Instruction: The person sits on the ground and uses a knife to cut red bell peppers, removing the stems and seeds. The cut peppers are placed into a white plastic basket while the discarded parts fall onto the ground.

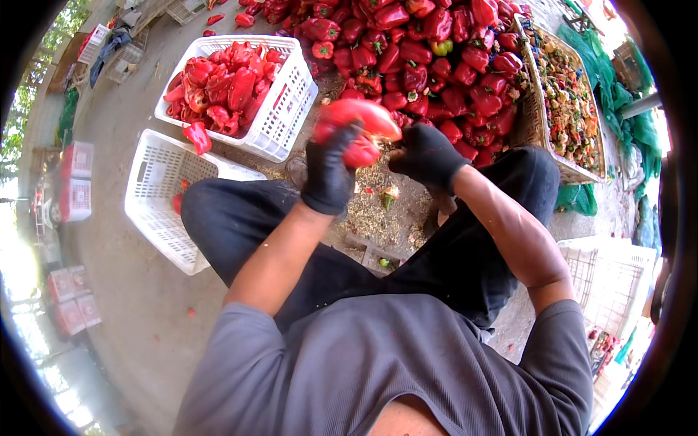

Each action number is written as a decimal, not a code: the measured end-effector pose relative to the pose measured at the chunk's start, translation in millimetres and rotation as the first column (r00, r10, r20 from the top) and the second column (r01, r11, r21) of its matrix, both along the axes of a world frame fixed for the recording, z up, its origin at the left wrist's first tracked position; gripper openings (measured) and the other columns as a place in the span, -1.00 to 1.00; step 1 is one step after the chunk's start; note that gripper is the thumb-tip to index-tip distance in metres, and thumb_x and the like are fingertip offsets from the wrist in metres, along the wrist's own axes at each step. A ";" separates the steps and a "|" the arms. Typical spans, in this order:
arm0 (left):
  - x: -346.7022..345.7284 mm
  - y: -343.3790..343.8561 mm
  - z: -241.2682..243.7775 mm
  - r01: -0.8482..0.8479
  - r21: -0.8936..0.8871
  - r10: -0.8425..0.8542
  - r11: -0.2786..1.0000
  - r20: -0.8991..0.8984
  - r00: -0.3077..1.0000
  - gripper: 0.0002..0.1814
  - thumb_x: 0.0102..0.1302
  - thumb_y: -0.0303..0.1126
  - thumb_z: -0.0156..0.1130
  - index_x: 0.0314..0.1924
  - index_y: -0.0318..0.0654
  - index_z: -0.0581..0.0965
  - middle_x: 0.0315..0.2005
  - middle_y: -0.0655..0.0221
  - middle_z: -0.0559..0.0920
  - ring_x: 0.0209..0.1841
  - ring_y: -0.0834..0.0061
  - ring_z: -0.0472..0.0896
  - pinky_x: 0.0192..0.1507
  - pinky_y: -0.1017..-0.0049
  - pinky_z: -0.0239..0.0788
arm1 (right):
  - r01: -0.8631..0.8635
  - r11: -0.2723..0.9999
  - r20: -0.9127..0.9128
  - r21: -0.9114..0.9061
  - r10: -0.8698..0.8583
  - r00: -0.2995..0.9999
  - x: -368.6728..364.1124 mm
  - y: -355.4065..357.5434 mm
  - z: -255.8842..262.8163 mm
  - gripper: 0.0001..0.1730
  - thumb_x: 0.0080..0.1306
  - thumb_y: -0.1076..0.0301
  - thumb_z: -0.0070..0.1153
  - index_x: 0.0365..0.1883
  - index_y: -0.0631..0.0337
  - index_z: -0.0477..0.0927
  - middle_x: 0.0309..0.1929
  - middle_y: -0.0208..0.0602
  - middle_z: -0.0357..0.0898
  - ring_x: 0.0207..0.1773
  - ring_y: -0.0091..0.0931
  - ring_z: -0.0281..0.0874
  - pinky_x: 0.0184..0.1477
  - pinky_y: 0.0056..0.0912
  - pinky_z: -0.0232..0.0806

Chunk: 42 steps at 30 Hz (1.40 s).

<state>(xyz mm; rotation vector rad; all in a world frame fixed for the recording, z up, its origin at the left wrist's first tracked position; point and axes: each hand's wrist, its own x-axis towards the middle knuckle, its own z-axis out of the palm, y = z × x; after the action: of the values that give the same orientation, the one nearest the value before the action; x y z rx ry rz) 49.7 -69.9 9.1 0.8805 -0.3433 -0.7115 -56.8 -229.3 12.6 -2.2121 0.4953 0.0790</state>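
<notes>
My left hand, in a black glove, grips a red bell pepper that is cut open and blurred. Just to its right, my gloved right hand has its fingers curled near the pepper's open end. Whether it holds a small blade or a piece of core cannot be made out. Beyond both hands lies a large heap of whole red bell peppers. On the ground below them, a cut-out core with a green stem rests among scattered pale seeds.
A white plastic crate at upper left is piled with opened red peppers. Against my left knee, another white crate holds a few red pieces. To the right, a crate brims with cores and stems. Green netting lies behind it.
</notes>
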 end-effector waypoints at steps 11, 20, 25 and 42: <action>65.9 47.3 -10.3 -0.132 0.039 0.137 0.991 -0.223 0.965 -0.73 0.31 -0.37 0.14 -0.03 -0.31 0.56 -0.24 0.34 0.66 -0.20 0.51 0.62 -0.17 0.54 0.47 | 0.097 0.888 0.121 -0.450 -0.047 0.992 -24.5 -20.5 -5.5 -0.44 0.13 -0.08 0.32 -0.27 0.32 0.60 -0.50 -0.04 0.61 -0.37 -0.21 0.65 -0.28 -0.15 0.41; -4.5 28.5 -5.8 0.290 0.130 -0.262 0.948 -0.196 0.945 -0.70 0.36 -0.42 0.11 0.06 -0.33 0.51 -0.14 0.30 0.66 -0.09 0.40 0.66 0.00 0.41 0.50 | 0.061 0.828 0.236 0.557 -0.229 0.945 8.9 22.7 21.3 -0.55 0.31 0.32 0.29 0.09 0.35 0.52 -0.24 -0.52 0.58 -0.24 -0.73 0.46 -0.22 -0.60 0.37; 14.8 47.8 13.5 0.243 0.685 -0.649 0.687 0.427 0.630 -0.82 0.18 -0.47 0.23 -0.18 -0.30 0.58 -0.46 0.25 0.66 -0.38 0.33 0.67 -0.28 0.40 0.48 | 0.218 0.809 0.236 0.545 -0.398 0.886 7.1 -2.4 24.8 -0.81 0.30 0.39 0.21 -0.17 0.31 0.61 -0.42 -0.57 0.55 -0.43 -0.78 0.39 -0.42 -0.64 0.28; 117.0 98.8 28.1 -0.161 0.127 0.176 0.979 -0.118 0.977 -0.55 0.30 -0.42 0.20 0.19 -0.32 0.44 0.00 0.29 0.63 0.08 0.45 0.60 0.09 0.39 0.50 | 0.212 0.821 0.176 0.530 -0.351 0.920 26.8 20.9 56.8 -0.59 0.43 0.19 0.10 0.09 0.32 0.51 -0.43 -0.40 0.58 -0.68 -0.67 0.38 -0.64 -0.61 0.20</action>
<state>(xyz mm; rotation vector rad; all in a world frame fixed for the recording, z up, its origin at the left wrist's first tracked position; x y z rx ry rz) 166.7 28.9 37.2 0.9575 -0.1102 -0.6317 -30.0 -208.3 69.4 -1.5844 0.5744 -0.2268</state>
